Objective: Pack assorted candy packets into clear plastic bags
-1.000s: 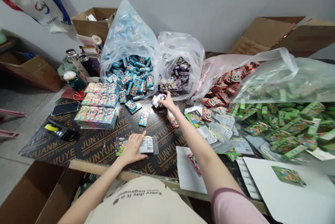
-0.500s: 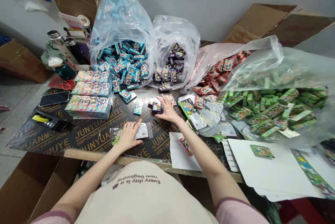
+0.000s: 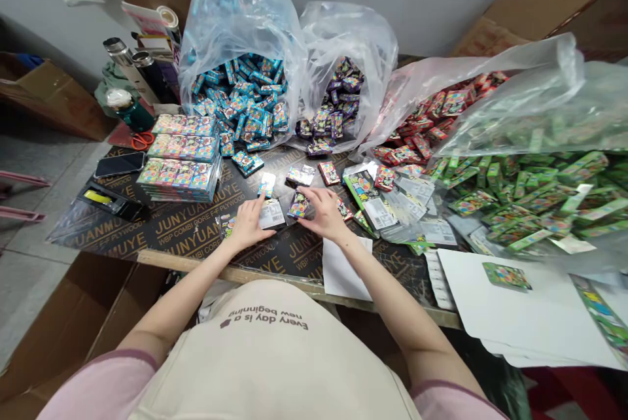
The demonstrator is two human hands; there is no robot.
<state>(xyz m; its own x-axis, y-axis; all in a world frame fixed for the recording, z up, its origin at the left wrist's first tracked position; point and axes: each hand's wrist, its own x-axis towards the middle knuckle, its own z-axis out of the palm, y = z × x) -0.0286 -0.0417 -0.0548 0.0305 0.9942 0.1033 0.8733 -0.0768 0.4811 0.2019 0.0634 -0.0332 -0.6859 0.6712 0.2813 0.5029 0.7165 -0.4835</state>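
My left hand lies with fingers apart over a flat clear packet with a barcode label. Its fingertips reach the lower edge of a small blue box. To its right, my right hand grips a small purple box between thumb and fingers, close to the packet's right end. Another purple box and a red box lie just beyond the right hand. Part of a further red box shows beside that hand, mostly covered.
Plastic bags spill blue boxes, purple boxes, red boxes and green boxes along the back. Stacked packs stand left, near a phone, tape dispenser and scissors. Labelled packets lie right.
My right hand has closed on a purple box and drawn it nearer the packet. My left fingertips have moved up to the blue box. The view has shifted slightly.
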